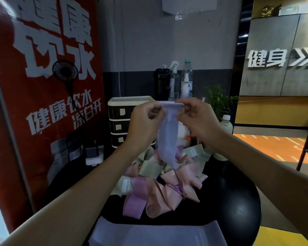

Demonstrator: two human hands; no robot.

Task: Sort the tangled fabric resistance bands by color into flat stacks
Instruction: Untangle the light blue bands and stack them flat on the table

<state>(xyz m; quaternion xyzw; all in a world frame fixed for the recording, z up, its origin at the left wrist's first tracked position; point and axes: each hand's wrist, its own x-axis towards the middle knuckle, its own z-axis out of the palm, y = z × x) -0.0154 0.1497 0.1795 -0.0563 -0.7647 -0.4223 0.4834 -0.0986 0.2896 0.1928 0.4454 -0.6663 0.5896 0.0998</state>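
Hanging above tangled pile (160,181) at worktop (112,208) centre, lavender band (168,135) pinched at top edge by left hand (146,119) and right hand (197,118); flat lavender stack (158,233) laid at near edge.

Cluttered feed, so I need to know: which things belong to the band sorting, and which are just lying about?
Job: lavender band pinched by left hand and right hand; tangled pile of bands; flat lavender stack.
Lying about: drawer unit, bottles, fan, plant.
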